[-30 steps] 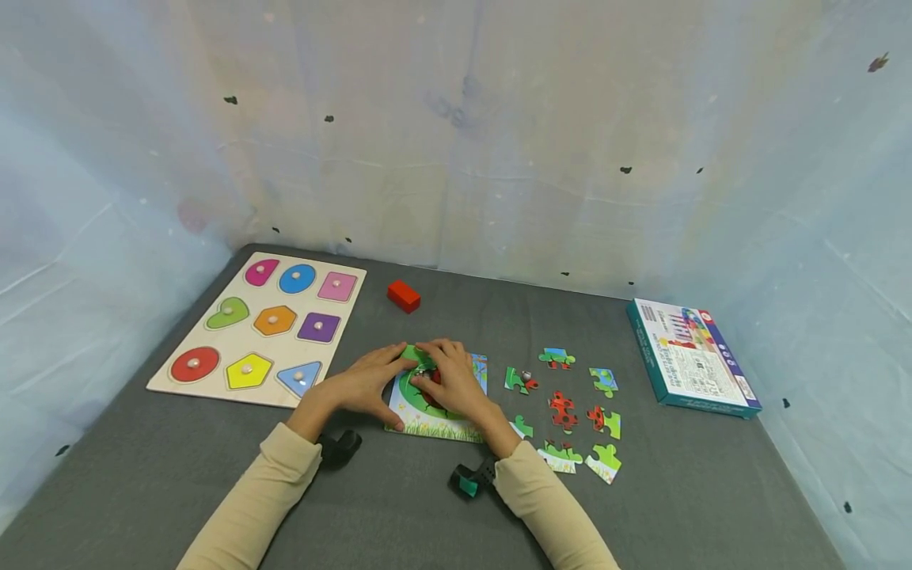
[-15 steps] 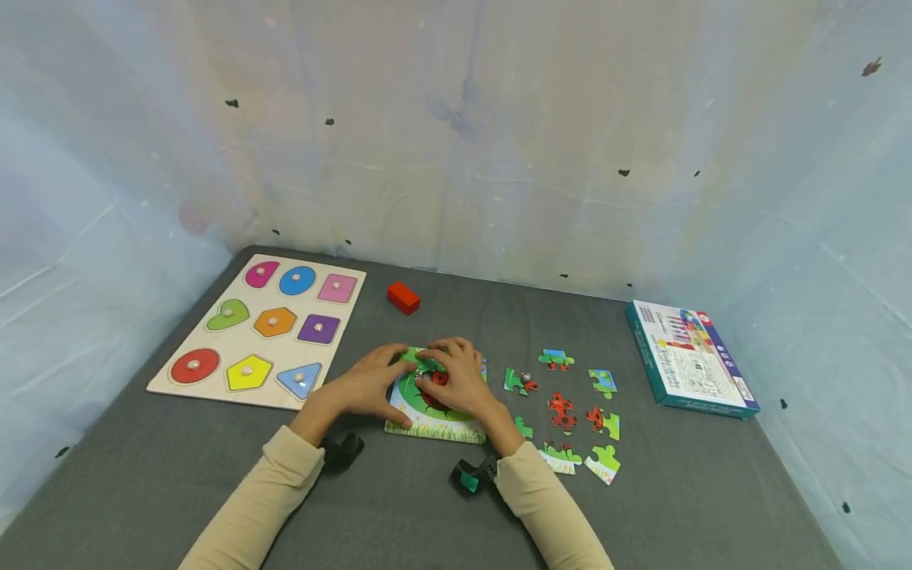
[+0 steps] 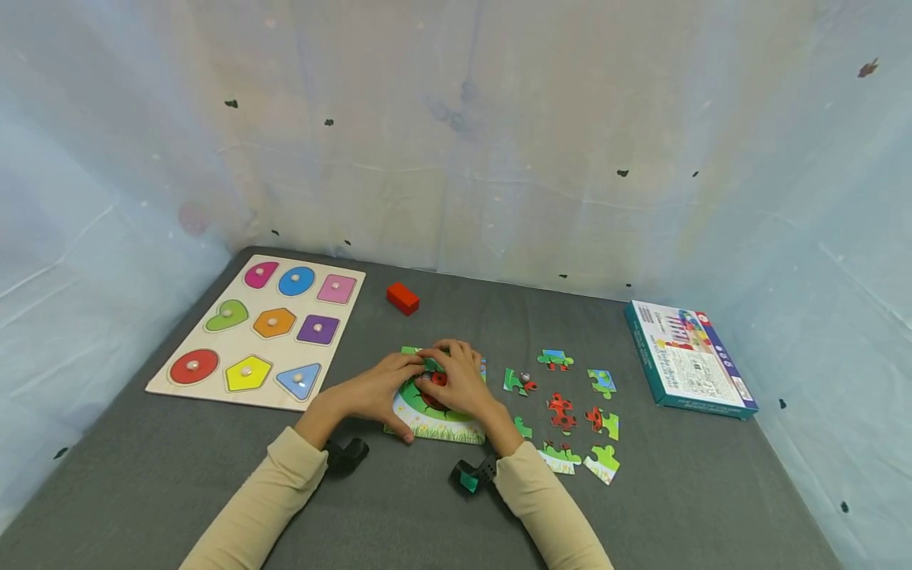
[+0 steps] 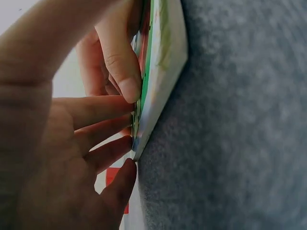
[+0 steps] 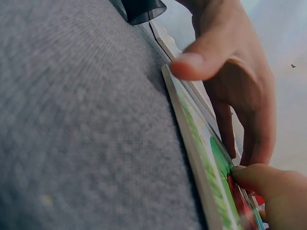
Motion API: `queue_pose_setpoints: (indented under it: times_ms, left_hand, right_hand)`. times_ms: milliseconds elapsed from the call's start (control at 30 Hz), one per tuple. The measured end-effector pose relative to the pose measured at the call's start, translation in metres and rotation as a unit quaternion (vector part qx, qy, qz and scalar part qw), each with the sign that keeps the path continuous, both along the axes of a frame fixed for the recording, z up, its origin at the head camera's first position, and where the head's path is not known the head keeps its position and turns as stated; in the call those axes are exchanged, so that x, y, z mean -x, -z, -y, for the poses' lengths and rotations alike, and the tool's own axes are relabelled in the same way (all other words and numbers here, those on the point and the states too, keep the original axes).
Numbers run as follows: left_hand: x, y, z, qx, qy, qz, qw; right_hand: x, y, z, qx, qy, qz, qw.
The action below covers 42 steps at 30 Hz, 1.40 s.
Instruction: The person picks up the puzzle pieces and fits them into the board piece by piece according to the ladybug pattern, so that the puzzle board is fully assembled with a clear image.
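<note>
A ladybug jigsaw board (image 3: 438,427), green and white with a grassy lower border, lies flat on the grey table, partly covered by both hands. My left hand (image 3: 372,389) is over its left side, the thumb by the lower left corner. In the left wrist view its fingers (image 4: 106,110) reach fairly straight to the board's surface. The right hand (image 3: 459,381) rests on the board's upper right part, its thumb (image 5: 252,176) touching the printed picture. No loose piece shows in either hand. Right of the board lie several loose puzzle pieces (image 3: 562,412).
At the left lies a wooden shape board (image 3: 214,381) with knobbed coloured shapes. A red block (image 3: 403,298) sits behind the hands. A teal-edged box (image 3: 693,360) lies at the far right. Pale sheeting hangs behind and beside the table.
My left hand has shifted slightly right over the board, its fingertips closer to the right hand. The right hand stays nearly still. Loose pieces have not moved.
</note>
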<state>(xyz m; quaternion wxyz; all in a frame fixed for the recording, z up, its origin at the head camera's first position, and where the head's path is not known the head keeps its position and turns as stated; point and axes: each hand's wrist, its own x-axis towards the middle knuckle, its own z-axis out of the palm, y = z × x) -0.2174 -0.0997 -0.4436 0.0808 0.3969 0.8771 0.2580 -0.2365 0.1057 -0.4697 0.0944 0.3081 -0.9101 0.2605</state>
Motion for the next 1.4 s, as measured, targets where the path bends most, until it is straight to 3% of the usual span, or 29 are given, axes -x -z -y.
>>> queue_pose_setpoints:
  times_ms: [167, 300, 500, 933, 1133, 1400]
  left_hand:
    - [-0.002, -0.001, 0.0, 0.009, 0.003, -0.007, 0.9999]
    - [-0.001, -0.002, -0.002, 0.019, -0.003, -0.016, 0.9997]
    - [-0.001, -0.001, -0.003, 0.031, -0.013, -0.006, 0.9994]
    - [0.001, 0.001, -0.002, 0.024, -0.014, -0.003, 0.9996]
    - [0.001, 0.002, -0.001, 0.028, -0.017, -0.003, 0.9995]
    - [0.001, 0.001, -0.002, 0.017, -0.014, -0.007, 0.9997]
  right_hand:
    - [-0.001, -0.003, -0.001, -0.032, -0.009, 0.0, 0.9994]
    - [-0.002, -0.014, -0.007, -0.052, -0.036, 0.033, 0.9974]
    - [-0.001, -0.032, -0.032, -0.01, -0.069, 0.076, 0.9947]
    - [-0.006, -0.054, -0.123, 0.067, -0.005, 0.061, 0.9959]
    - [-0.006, -0.047, -0.16, 0.07, 0.054, 0.055, 0.9946]
    - [-0.006, -0.035, -0.185, 0.043, 0.109, 0.09, 0.989]
